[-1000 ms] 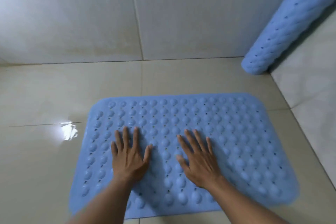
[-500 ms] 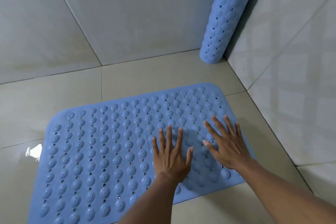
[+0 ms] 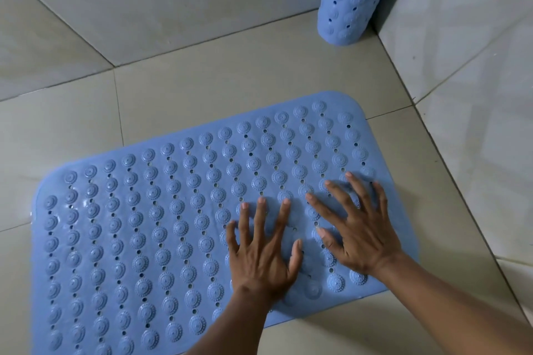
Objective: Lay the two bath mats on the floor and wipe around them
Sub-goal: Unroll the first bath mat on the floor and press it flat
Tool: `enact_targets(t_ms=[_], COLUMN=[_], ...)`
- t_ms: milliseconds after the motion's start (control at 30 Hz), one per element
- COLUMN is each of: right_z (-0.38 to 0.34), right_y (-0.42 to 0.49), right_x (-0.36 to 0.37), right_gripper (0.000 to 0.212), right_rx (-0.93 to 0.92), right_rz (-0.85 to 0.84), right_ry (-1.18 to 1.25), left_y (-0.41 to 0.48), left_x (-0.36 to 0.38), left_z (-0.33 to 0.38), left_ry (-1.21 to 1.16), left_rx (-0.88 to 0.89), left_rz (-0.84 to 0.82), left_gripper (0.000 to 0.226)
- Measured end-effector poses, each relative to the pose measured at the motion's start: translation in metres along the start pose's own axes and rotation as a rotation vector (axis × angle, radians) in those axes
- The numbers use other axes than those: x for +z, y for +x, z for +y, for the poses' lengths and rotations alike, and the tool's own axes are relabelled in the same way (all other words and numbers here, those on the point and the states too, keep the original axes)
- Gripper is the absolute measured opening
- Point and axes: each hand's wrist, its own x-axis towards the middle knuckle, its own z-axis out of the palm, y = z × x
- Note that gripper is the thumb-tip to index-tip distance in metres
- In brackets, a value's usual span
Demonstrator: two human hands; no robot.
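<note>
A blue rubber bath mat (image 3: 161,225) with rows of round bumps and small holes lies flat on the beige tiled floor. My left hand (image 3: 264,253) presses palm-down on its right part, fingers spread. My right hand (image 3: 356,228) lies flat beside it near the mat's right edge, fingers also spread. Neither hand holds anything. A second blue mat (image 3: 350,0), rolled into a tube, leans upright in the wall corner at the upper right, its top cut off by the frame.
Grey tiled walls (image 3: 173,3) rise behind and to the right (image 3: 476,95), meeting at the corner by the rolled mat. Bare floor tiles (image 3: 216,89) lie between the flat mat and the back wall.
Both hands have slid from the mat's middle to its right part, still pressing flat. My view has swung right, bringing the corner and the rolled mat closer.
</note>
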Motion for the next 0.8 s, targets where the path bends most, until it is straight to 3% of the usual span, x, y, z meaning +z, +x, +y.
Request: enact_targets(t_ms=[233,600,800], right_z=[-0.001,-0.016,-0.031], right_y=[0.006,0.011,-0.001], right_x=[-0.001,-0.006,0.0], right_gripper=[0.069,0.067,0.065], right_rx=[0.023,0.122,0.18], right_rz=[-0.021,-0.071,-0.012], right_ry=[0.025,0.047,0.056], left_y=[0.008,0.012,-0.012], left_x=[-0.001,-0.013,-0.014], left_z=[0.0,0.005,-0.009], left_ry=[0.052,-0.023,-0.09], left_rx=[0.024,0.016,0.073], left_rz=[0.015,-0.095,-0.073], left_gripper=[0.079,0.077,0.073])
